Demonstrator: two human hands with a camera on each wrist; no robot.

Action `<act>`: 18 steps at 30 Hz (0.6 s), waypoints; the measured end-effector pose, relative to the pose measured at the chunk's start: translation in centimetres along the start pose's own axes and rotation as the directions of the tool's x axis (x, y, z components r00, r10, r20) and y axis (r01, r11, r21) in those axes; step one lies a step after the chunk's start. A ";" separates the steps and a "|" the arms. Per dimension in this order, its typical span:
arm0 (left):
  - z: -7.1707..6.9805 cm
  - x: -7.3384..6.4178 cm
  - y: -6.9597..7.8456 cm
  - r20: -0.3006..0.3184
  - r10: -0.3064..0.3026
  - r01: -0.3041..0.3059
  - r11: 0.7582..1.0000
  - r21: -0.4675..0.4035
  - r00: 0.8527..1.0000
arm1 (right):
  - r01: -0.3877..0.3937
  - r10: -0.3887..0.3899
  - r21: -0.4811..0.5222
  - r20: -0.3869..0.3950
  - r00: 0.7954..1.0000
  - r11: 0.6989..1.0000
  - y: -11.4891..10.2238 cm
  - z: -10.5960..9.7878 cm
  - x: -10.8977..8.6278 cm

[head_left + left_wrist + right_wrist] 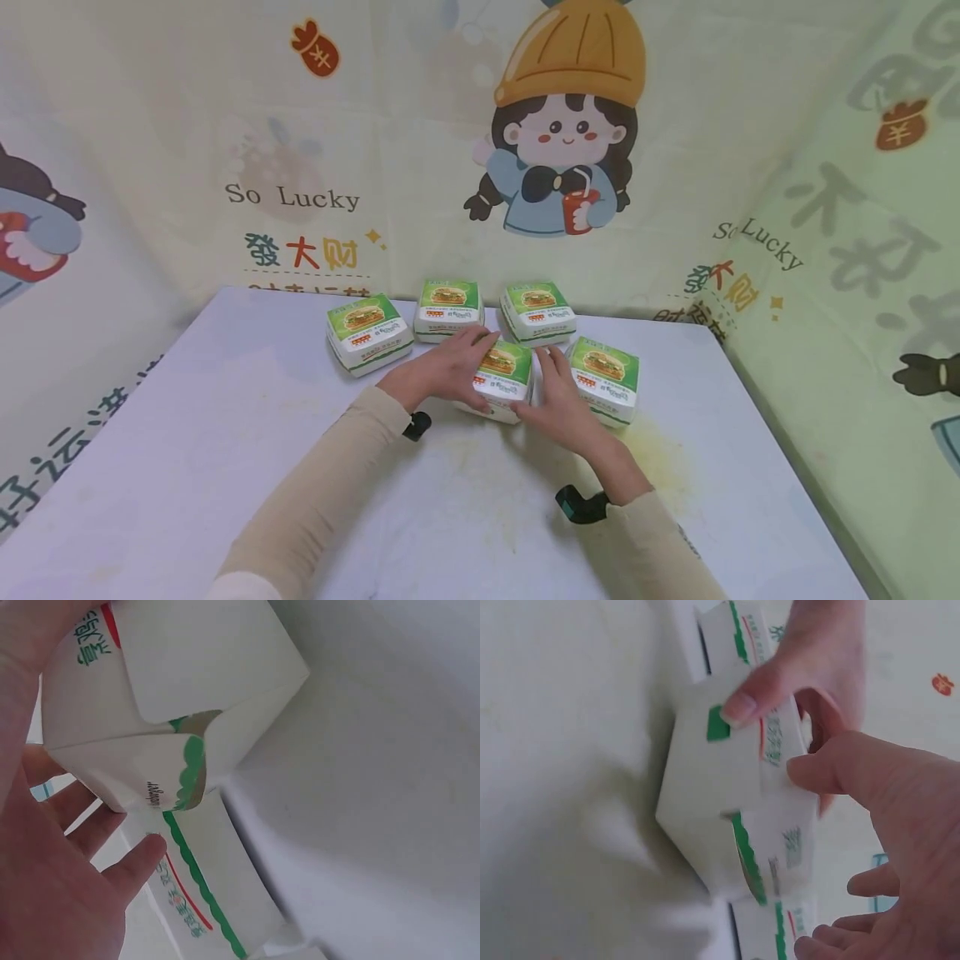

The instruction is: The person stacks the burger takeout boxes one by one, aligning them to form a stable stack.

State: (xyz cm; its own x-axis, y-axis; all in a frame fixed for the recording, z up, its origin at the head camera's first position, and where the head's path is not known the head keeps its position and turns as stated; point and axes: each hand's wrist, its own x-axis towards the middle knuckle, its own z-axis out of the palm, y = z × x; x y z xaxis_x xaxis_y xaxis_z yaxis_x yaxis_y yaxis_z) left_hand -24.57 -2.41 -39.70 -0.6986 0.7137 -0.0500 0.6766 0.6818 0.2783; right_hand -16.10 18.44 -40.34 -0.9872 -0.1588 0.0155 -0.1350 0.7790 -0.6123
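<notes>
A small white-and-green burger box (504, 375) with a burger printed on its lid stands between both hands at the middle of the group. My left hand (448, 367) grips its left side, thumb on the near face and fingers round the back. In the right wrist view, the thumb of my right hand (900, 802) touches the box's upper near edge, while the other fingers are spread apart from its side. My right hand (562, 404) lies between this box and a matching box (603, 379) on the right. A tucked flap shows on the gripped box (210, 660) in the left wrist view.
More matching boxes stand behind: one at the left (369, 333), one at the back middle (448, 310) and one at the back right (537, 312). All are on a white table (247, 433). A printed cloth (420, 150) hangs along the table's back edge and sides.
</notes>
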 end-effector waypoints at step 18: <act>-0.6 -2.5 -0.7 -0.017 -0.086 0.085 0.995 -0.052 0.996 | 0.020 -0.019 0.007 -0.137 0.990 1.000 3.2 -4.4 -1.7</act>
State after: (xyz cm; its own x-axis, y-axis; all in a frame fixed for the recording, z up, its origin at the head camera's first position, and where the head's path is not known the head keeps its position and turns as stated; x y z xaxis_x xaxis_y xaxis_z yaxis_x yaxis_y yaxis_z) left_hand -23.39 -4.78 -39.20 -0.7582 0.6494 -0.0579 0.6013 0.7308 0.3229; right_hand -15.20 23.87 -38.79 -0.9868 -0.0889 0.1353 -0.1541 0.7713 -0.6175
